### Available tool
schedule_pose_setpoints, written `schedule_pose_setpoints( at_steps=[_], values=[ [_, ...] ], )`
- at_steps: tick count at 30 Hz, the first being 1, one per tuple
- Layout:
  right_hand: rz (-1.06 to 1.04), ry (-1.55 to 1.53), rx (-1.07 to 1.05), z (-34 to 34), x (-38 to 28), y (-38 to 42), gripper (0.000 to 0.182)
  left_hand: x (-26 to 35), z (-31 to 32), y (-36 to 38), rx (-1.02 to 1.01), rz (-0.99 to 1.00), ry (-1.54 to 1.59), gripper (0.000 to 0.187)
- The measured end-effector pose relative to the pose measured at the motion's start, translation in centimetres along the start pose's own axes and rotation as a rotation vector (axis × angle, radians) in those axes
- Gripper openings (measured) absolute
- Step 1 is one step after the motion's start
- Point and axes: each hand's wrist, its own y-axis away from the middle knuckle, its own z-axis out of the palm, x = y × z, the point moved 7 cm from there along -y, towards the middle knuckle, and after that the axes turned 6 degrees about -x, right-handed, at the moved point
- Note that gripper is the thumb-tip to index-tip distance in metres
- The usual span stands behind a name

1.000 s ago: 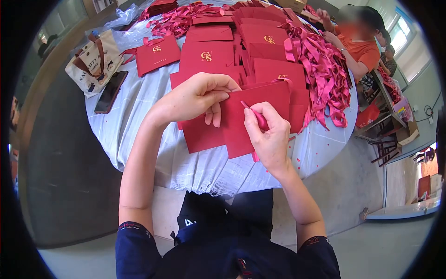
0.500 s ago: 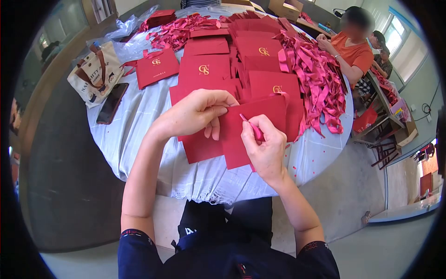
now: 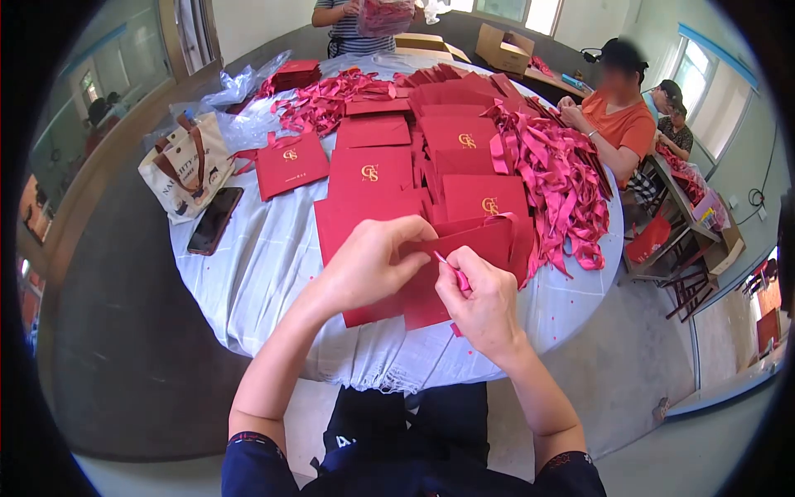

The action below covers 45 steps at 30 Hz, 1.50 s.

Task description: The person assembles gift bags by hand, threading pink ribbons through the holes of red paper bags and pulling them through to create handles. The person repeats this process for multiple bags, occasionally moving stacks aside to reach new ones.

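Observation:
A red paper bag [image 3: 479, 238] is tilted up in front of me, with a pink ribbon loop at its upper right corner. My left hand [image 3: 379, 263] is closed on the bag's upper left edge, its thumb on the near face. Beside it, my right hand [image 3: 482, 300] pinches a pink ribbon [image 3: 454, 272], whose tip points at the bag near my left thumb. The ribbon's other end shows below my right fingers. Red bags with gold lettering [image 3: 370, 172] lie in overlapping stacks beyond my hands.
A heap of pink ribbons [image 3: 563, 190] lies on the right of the white-covered table [image 3: 248, 290]. To the left are a phone [image 3: 215, 220], a canvas tote [image 3: 192, 166] and clear plastic [image 3: 248, 124]. One person in orange [image 3: 621, 124] sits at right; another stands at the far side.
The camera view has tilted up, so the table sits lower and the far person shows more. My left thumb and the ribbon tip are closer together at the bag's edge.

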Motion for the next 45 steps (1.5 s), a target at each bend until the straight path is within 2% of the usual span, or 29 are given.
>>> schedule_pose_setpoints(
  at_steps=[2, 3, 12, 24, 27, 29, 33, 36, 42, 45],
  values=[
    [0.006, -0.035, -0.028, -0.3, 0.1, -0.2, 0.01, 1.6, 0.0, 0.3, 0.095, 0.169, -0.221, 0.021],
    [-0.004, -0.032, -0.023, -0.4, 0.0, -0.1, 0.01, 1.9, 0.1, 0.5, 0.132, 0.2, -0.222, 0.022],
    [0.066, -0.14, -0.042, -1.0, 0.1, 0.5, 0.008, 3.9, 1.5, 1.4, 0.236, 0.327, -0.473, 0.021],
    [0.141, -0.139, 0.008, -0.6, -0.2, 1.0, 0.009, 4.3, 2.1, 1.7, 0.217, 0.31, -0.541, 0.021],
    [0.24, -0.215, -0.037, -0.3, 0.1, 1.0, 0.009, 4.4, 2.1, 1.8, 0.202, 0.304, -0.524, 0.021],
    [0.19, -0.193, 0.023, -0.7, -0.1, 1.1, 0.01, 4.3, 2.2, 1.8, 0.2, 0.3, -0.538, 0.021],
    [0.209, -0.196, 0.009, -0.3, -0.2, 1.2, 0.009, 4.5, 2.2, 1.7, 0.17, 0.258, -0.549, 0.022],
    [0.136, -0.059, 0.048, -0.6, -0.9, 1.2, 0.009, 4.5, 2.5, 1.9, 0.173, 0.309, -0.492, 0.022],
    [0.146, -0.212, -0.023, -0.7, 0.0, 1.0, 0.009, 4.4, 2.4, 2.0, 0.169, 0.284, -0.506, 0.023],
    [0.052, -0.067, -0.024, -1.2, -0.7, 1.1, 0.01, 4.5, 2.4, 1.9, 0.164, 0.295, -0.547, 0.023]
  ],
)
